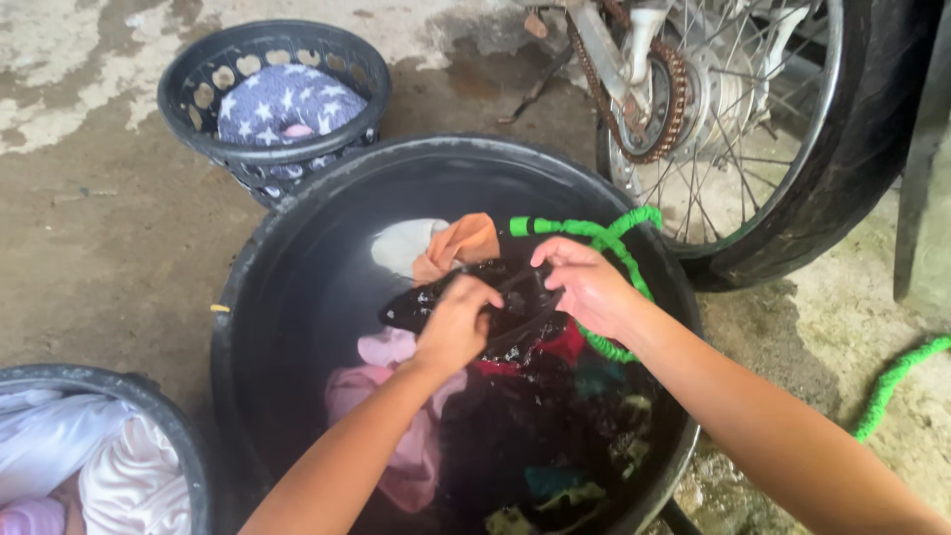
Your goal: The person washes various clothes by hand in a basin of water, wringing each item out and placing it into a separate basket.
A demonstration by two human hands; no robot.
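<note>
Both hands grip 1 wet black garment (475,297) above the black washtub (248,297): the left hand (458,322) clenches its near edge, the right hand (584,282) pinches the far end. This looks like scrubbing; rubbing the folds together seems called for. Soaked clothes (396,396) lie beneath, a green hose (604,238) drapes over the rim.

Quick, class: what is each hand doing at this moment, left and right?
Left hand: closed, gripping the wet black garment.
Right hand: closed, gripping the same garment's other end.

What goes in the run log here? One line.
hands: left, right grip wet black garment | over: black tub | near: green hose
</note>
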